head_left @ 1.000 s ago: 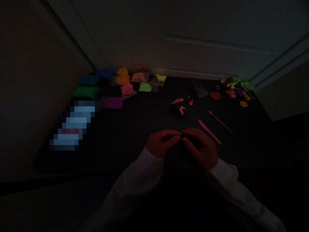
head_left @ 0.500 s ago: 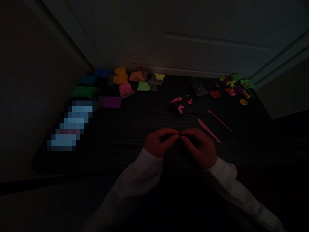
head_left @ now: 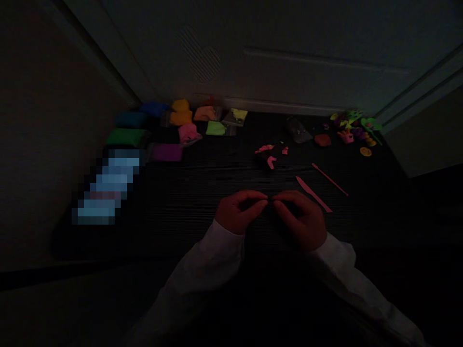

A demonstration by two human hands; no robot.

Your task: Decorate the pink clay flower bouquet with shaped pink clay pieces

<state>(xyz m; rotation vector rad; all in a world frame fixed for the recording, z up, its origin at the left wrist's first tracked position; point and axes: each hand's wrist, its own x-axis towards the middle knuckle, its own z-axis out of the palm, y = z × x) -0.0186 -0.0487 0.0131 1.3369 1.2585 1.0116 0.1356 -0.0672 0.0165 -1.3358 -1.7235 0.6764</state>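
Dark, close to black, is the small piece [head_left: 270, 199] I pinch by its two ends, level with the pink knife-shaped plastic tool [head_left: 314, 194] and to its left. Thumb and forefinger of my left hand [head_left: 238, 211] press on the end farther from the tool; those of my right hand [head_left: 302, 219] press on the nearer end, palms hollow. Half a second ago my fingertips all but met; now a narrow gap has opened, and the piece shows across it. I take that to mean it is being drawn out or turned rather than squashed, though in this gloom I cannot tell its exact shape. Beyond the tool and to its left sits a dark lump with pink frilled trim [head_left: 265, 156], out of my grip, and a loose pink scrap [head_left: 285, 151] lies past the tool's tip. A thin pink rod [head_left: 330, 179] is just right of the tool, bagged purple clay [head_left: 168, 152] well to its left
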